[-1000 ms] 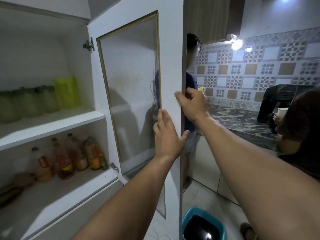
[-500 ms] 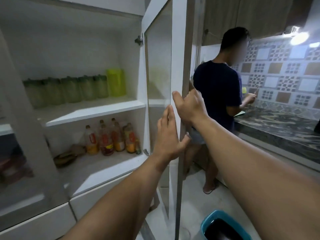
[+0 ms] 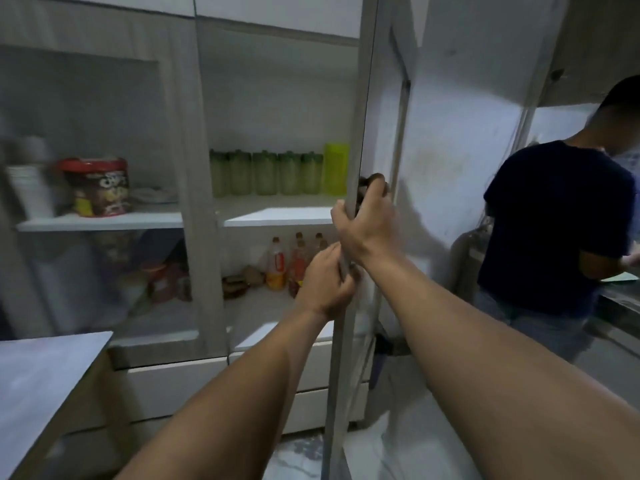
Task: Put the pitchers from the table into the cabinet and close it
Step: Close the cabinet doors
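Observation:
The white cabinet (image 3: 277,216) stands open on its right side. Several green pitchers (image 3: 265,173) and a yellow-green pitcher (image 3: 335,169) line its upper shelf. The right cabinet door (image 3: 349,258), glass in a white frame, stands edge-on toward me, swung out from the cabinet. My right hand (image 3: 367,226) grips the door's edge at shelf height. Just below it, my left hand (image 3: 327,280) is closed on the same edge.
Bottles of orange and red drink (image 3: 277,268) stand on the lower shelf. The left glass door (image 3: 104,202) is shut over a printed tub and packets. A white table corner (image 3: 45,382) sits at lower left. A person in a dark shirt (image 3: 554,230) stands close on the right.
The door has swung further toward the cabinet and my view has turned left. My left hand went from flat on the door to closed on its edge.

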